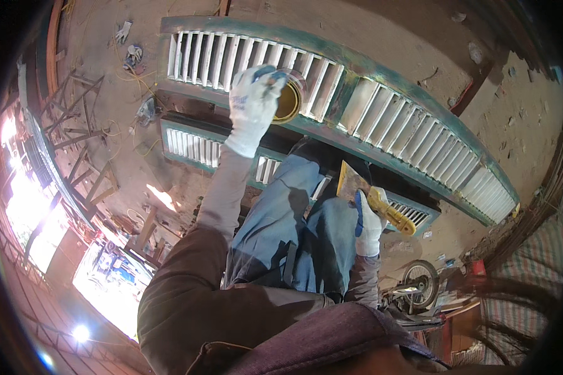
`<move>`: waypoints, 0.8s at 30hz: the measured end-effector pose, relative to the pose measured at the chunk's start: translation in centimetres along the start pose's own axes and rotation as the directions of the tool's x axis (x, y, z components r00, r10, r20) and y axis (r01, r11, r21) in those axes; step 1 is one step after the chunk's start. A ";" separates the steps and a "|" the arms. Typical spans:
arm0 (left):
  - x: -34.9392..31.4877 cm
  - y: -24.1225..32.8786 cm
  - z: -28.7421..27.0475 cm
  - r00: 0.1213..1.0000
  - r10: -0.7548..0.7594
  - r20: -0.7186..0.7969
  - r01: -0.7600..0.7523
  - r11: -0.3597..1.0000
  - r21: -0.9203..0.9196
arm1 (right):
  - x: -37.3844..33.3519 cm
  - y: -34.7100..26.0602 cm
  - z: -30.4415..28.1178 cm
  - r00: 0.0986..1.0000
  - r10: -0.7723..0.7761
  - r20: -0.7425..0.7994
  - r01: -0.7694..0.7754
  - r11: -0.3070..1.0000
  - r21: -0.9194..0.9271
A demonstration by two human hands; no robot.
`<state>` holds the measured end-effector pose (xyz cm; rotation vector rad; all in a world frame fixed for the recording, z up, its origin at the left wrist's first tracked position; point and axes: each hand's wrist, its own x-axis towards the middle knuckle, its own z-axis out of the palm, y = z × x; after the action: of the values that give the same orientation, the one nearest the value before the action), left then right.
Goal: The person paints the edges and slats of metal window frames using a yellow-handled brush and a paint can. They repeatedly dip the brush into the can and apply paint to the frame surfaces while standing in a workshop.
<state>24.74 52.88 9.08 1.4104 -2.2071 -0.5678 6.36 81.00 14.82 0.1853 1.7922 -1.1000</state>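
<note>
My left hand (251,103), in a white glove, is closed on the rim of a round open tin (288,105) with a golden-yellow inside. It is above the middle of a long louvred shutter panel (350,94) with a worn green frame and whitish slats. Lower and to the right, my gloved right hand (372,228) grips a putty knife (391,212) by its yellow handle. The wide flat blade points up and left, over my knees and below the panel's near edge. What the tin holds is hard to make out.
Beneath the upper panel is a second green louvred panel (194,147), partly covered by my legs. Loose gloves (124,31) and a thin yellow cord lie on the dirt floor at left, near metal trusses (84,140). A motorcycle wheel (420,284) and striped sheeting (532,269) are at lower right.
</note>
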 end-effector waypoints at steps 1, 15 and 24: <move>-0.5 0.6 -0.8 0.990 -0.141 0.023 0.142 0.975 -0.173 | 0.0 0.7 -0.5 0.999 -0.050 0.017 0.050 0.998 -0.049; -5.3 -0.1 2.2 0.590 -0.791 0.162 0.555 0.252 -0.792 | 2.9 1.4 7.0 0.749 -0.537 0.389 0.623 0.770 -0.137; -6.3 4.5 -5.0 0.603 -0.797 0.020 0.553 0.401 -0.730 | 2.9 -0.5 13.7 0.749 -0.589 0.303 0.659 0.709 -0.250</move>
<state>26.71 59.91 14.65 1.7589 -0.8333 -1.1653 13.64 69.54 11.37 -0.7939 1.8675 -1.1806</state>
